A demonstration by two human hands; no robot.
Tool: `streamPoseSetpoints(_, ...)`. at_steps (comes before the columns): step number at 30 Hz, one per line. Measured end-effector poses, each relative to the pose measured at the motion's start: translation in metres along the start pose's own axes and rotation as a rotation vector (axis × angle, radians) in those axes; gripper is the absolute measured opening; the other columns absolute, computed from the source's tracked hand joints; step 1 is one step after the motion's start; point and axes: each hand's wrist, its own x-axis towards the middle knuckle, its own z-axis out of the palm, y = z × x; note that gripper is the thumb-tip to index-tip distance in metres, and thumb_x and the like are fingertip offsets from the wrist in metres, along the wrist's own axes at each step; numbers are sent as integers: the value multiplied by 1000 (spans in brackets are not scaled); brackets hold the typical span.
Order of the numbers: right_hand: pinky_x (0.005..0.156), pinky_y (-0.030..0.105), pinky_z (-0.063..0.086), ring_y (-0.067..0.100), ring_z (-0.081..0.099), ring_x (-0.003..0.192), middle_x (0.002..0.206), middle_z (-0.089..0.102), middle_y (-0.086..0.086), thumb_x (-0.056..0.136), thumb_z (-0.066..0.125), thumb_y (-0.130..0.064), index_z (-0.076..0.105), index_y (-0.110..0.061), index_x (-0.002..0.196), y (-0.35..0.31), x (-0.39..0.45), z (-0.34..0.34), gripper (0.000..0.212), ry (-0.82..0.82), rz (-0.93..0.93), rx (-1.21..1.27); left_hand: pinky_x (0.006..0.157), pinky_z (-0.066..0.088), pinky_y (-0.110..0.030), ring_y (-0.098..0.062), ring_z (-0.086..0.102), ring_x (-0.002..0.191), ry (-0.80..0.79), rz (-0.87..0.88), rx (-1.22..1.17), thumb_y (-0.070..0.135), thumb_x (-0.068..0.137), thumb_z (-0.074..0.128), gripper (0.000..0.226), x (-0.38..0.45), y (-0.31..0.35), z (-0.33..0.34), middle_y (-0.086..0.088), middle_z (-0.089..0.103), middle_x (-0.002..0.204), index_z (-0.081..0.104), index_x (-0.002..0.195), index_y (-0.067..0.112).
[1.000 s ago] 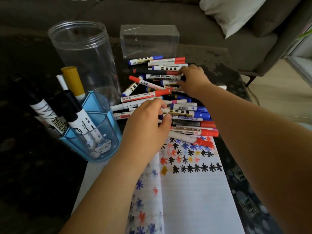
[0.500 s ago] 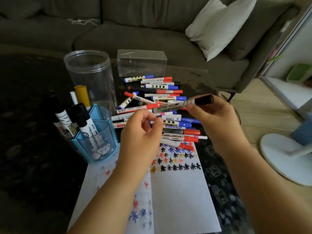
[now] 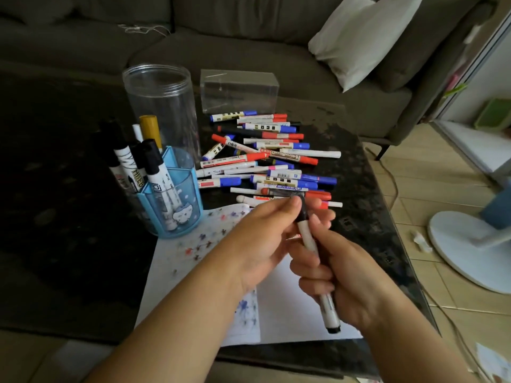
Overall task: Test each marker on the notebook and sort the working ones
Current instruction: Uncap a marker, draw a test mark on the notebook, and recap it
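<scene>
The black marker (image 3: 309, 239) is held in the air over the near part of the notebook (image 3: 290, 308), cap end up and away from the person, tail end down toward the near edge of the counter (image 3: 367, 194). The right hand (image 3: 340, 275) has its grip clenched round the white barrel, which fixes the body so that the cap can be pulled. The left hand (image 3: 265, 239) pinches the black cap (image 3: 302, 210) between thumb and fingertips. This opposed hold indicates the uncapping step; the tip is not yet exposed, so the test stroke is still to be made.

The notebook lies open at the near edge of the counter, directly below both hands, so the tip needs only a short drop to reach blank paper. Small star marks in black, red and blue show on its left page.

The marker pile (image 3: 271, 161) lies across the middle of the counter, just beyond the notebook, within reach of either hand. The blue holder (image 3: 177, 200) stands beside the notebook's far left corner and carries several upright markers, probably the sorted ones. A clear jar (image 3: 163, 106) stands behind the holder, and a clear box (image 3: 239, 91) sits at the far edge.
</scene>
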Motion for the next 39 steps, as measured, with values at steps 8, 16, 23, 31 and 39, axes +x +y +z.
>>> streamPoseSetpoints(8, 42, 19, 23, 7, 27, 43, 56, 41, 0, 98, 37, -32, 58, -8, 75, 5, 11, 1, 39, 82, -214, -327, 56, 50, -17, -11, 70, 68, 93, 72, -36, 18, 95, 44, 24, 7, -3, 4, -9, 73, 92, 62, 81, 11)
streamPoseSetpoints(16, 51, 18, 35, 10, 48, 55, 65, 50, -13, 98, 44, -30, 60, -19, 97, 21, 23, -4, 20, 475, -656, -1363, 75, 47, -22, -11, 67, 88, 423, 128, 20, 21, 92, 56, 39, 13, -20, 11, -1, 75, 87, 74, 56, 23)
streamPoseSetpoints(23, 49, 17, 40, 6, 45, 49, 58, 53, -7, 100, 39, -25, 59, -11, 83, 0, 7, -6, 30, 154, -290, -677, 68, 48, -34, -16, 61, 65, 34, 70, 1, 26, 89, 48, 32, 6, -8, -9, -20, 65, 92, 73, 96, 7)
streamPoseSetpoints(31, 39, 15, 25, 4, 27, 43, 51, 33, -7, 100, 36, -27, 55, -24, 59, 2, 3, 17, 46, -7, -226, -399, 81, 52, -29, -20, 68, 98, 47, 141, -68, 28, 81, 50, 24, -7, -5, -8, -10, 73, 98, 67, 84, 12)
streamPoseSetpoints(39, 56, 19, 40, 3, 49, 57, 58, 51, -5, 97, 38, -37, 49, -20, 68, 16, 9, 5, 36, 306, -396, -1238, 68, 52, -18, -10, 69, 91, 415, 214, -14, 27, 85, 58, 22, 0, -4, -20, 0, 74, 93, 68, 94, 9)
